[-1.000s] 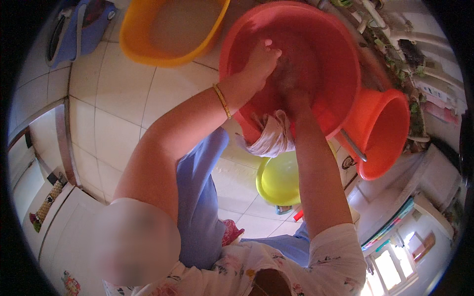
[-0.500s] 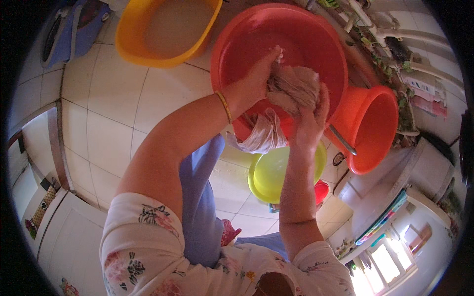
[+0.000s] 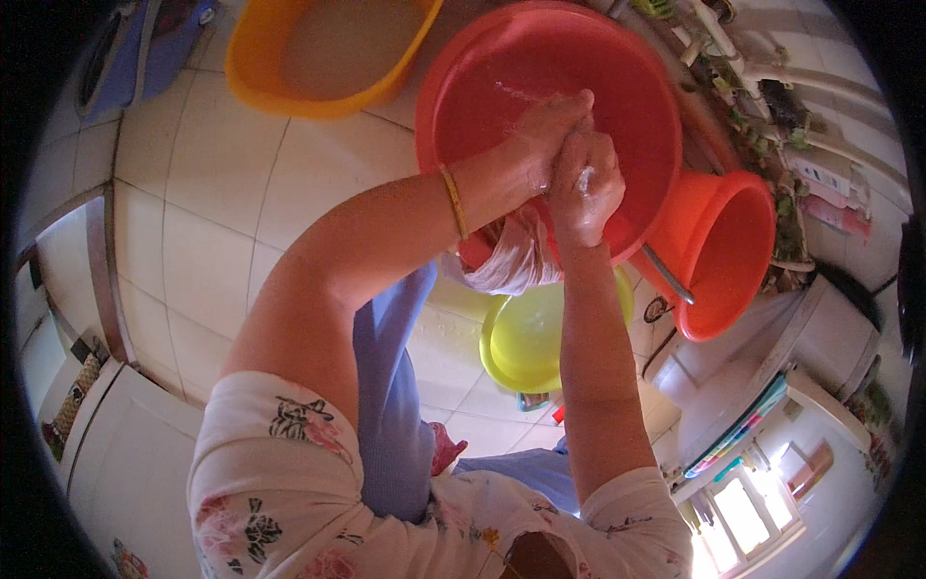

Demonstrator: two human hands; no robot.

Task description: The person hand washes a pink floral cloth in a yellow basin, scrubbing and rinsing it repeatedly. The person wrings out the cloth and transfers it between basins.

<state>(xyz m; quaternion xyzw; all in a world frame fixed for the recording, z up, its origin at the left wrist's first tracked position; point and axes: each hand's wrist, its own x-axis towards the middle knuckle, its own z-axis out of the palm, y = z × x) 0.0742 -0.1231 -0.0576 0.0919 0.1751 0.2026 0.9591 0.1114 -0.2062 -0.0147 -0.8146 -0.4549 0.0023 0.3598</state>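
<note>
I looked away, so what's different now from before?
Over the red basin, the left hand moved right and the right hand left until they clasped; the brownish cloth that showed between them is hidden now. The pale cloth on the rim and the orange bucket stayed put.

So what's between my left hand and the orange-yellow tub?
In the head view, between your left hand and the orange-yellow tub lie the red plastic basin's left side and a strip of tiled floor.

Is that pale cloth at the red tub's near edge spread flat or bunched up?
Bunched up: the pale cloth hangs in gathered folds at the near rim of the red tub, rather than lying smooth.
</note>
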